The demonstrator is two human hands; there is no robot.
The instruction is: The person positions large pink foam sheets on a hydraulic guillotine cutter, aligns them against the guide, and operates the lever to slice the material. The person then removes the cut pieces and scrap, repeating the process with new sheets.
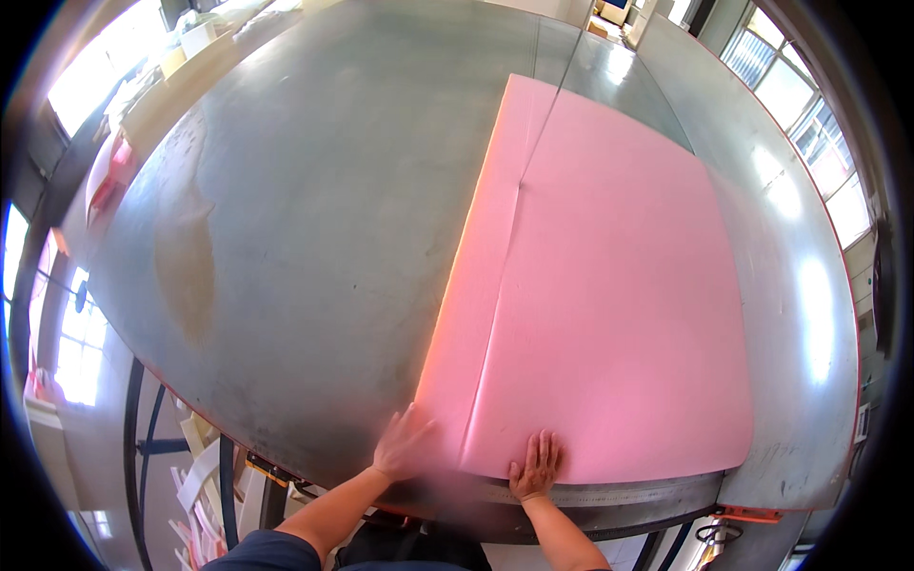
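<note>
A large pink foam sheet [619, 285] lies flat on a grey metal table [314, 190]. A narrow strip [466, 314] runs along its left side, marked off by a long lengthwise line that gapes slightly toward the near end. My left hand [405, 445], a little blurred, is at the strip's near left corner with its fingers stretched out. Flat on the sheet's near edge, just right of the line, rests my right hand [538, 464], fingers extended. Neither hand grips anything.
A thin dark line [568, 67] crosses the tabletop beyond the sheet. Brownish stains [186, 257] mark the table's left part. Foam offcuts [200, 495] are piled below the near left edge. A ruled metal strip [609, 497] borders the near edge.
</note>
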